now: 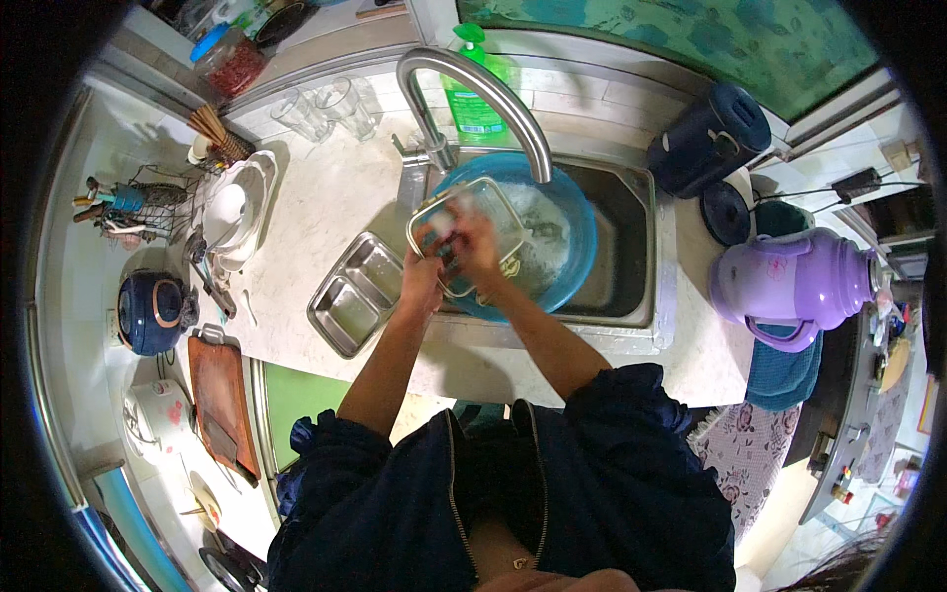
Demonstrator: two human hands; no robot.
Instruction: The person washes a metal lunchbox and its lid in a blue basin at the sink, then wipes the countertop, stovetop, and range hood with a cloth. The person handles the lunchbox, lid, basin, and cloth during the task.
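A clear rectangular container with a pale rim (497, 191) is tilted over a blue plastic basin (584, 237) of sudsy water in the sink. My left hand (423, 283) grips the container's near left edge. My right hand (473, 244) is inside or against the container, blurred; something pale shows at its fingers, too blurred to name. A yellowish item (510, 266) lies by my right wrist at the basin. On the counter left of the basin rests a divided stainless steel tray (348, 296). The steel faucet (481, 74) arches above the basin.
Behind the faucet stands a green pump bottle (473, 103), with glass tumblers (336, 111) to its left. White bowls (226, 214) and a wooden cutting board (222, 407) are at the left. At the right are a dark blue kettle-like vessel (706, 140) and a purple thermos jug (792, 281).
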